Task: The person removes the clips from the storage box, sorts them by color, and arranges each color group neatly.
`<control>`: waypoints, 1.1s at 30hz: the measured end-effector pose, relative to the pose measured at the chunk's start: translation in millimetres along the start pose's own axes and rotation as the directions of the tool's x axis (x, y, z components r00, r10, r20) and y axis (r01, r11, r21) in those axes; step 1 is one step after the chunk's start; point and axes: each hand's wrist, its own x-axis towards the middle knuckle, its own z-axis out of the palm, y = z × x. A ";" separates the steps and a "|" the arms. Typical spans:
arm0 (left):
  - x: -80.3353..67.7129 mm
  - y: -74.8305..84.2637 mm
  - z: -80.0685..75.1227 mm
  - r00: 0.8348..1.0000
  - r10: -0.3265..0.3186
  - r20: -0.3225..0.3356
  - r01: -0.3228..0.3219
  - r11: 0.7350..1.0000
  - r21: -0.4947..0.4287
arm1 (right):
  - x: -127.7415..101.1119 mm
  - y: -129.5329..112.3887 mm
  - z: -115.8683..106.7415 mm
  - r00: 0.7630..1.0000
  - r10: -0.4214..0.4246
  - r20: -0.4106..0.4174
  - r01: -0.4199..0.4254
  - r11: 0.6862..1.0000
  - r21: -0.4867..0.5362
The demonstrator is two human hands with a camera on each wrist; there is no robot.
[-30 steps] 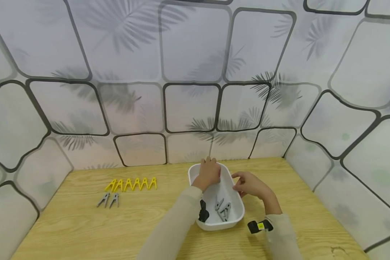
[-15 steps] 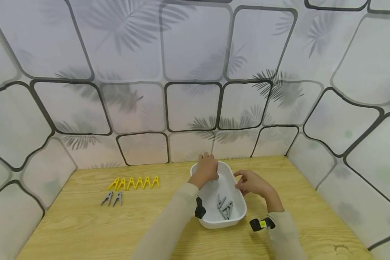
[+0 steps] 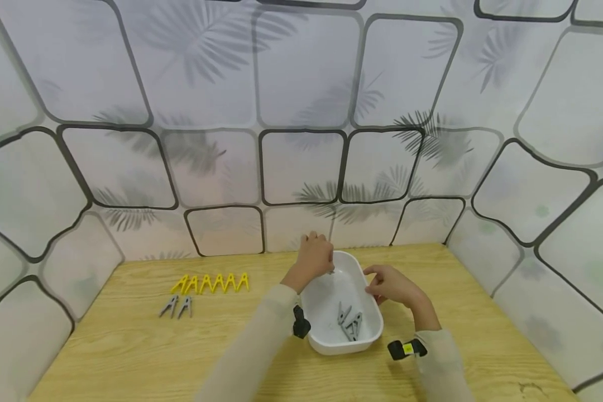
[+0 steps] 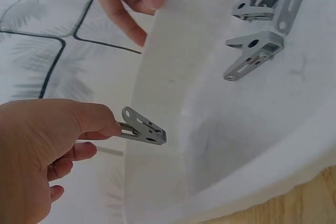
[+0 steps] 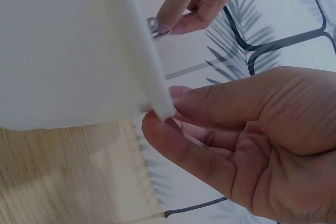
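Pinching a grey clothes peg [image 4: 143, 127] by its handle end, the left hand [image 3: 314, 258] holds it just above the far rim of the white tub [image 3: 374, 315] on the counter [image 3: 130, 346]. The right hand [image 3: 392, 285] grasps the tub's right edge with thumb and fingers. I judge the peg light, stiff and sprung, so the handles are the good place to grip. More grey pegs [image 3: 349, 324] lie inside the tub.

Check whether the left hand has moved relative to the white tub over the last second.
Yes. The left hand has drawn back from inside the white tub to its far-left rim, pinching a grey clothespin in its fingers.
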 end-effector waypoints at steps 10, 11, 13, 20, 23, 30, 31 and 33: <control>-24.8 -24.0 -24.0 0.967 0.021 -0.253 -0.082 0.969 -0.234 | -0.7 -2.0 0.8 1.000 0.001 0.006 -0.001 1.000 -0.006; -27.7 -26.8 -26.6 0.964 0.017 -0.266 -0.084 0.967 -0.242 | -0.7 -2.1 0.8 1.000 0.001 0.005 -0.001 1.000 -0.006; -33.3 -32.9 -31.3 0.954 0.012 -0.298 -0.092 0.963 -0.254 | -0.6 -2.1 0.7 1.000 -0.002 0.006 0.002 1.000 -0.006; -56.0 -56.8 -44.7 0.925 -0.030 -0.379 -0.094 0.948 -0.304 | -1.0 -2.1 0.3 1.000 -0.014 0.011 0.014 1.000 0.001; -66.4 -68.9 -47.0 0.918 -0.059 -0.393 -0.076 0.944 -0.320 | -0.7 -1.8 0.3 1.000 -0.013 0.009 0.013 1.000 -0.009; -95.6 -97.2 -46.9 0.903 -0.089 -0.421 -0.063 0.941 -0.334 | -1.2 -0.7 0.8 1.000 -0.018 0.003 0.018 1.000 -0.016; -100.8 -102.5 -46.9 0.901 -0.092 -0.424 -0.061 0.941 -0.334 | -1.3 -0.7 0.7 1.000 -0.019 0.003 0.019 1.000 -0.015; -112.0 -114.7 -47.0 0.900 -0.107 -0.423 -0.044 0.942 -0.332 | -1.2 -1.1 0.2 1.000 -0.026 0.010 0.027 1.000 -0.015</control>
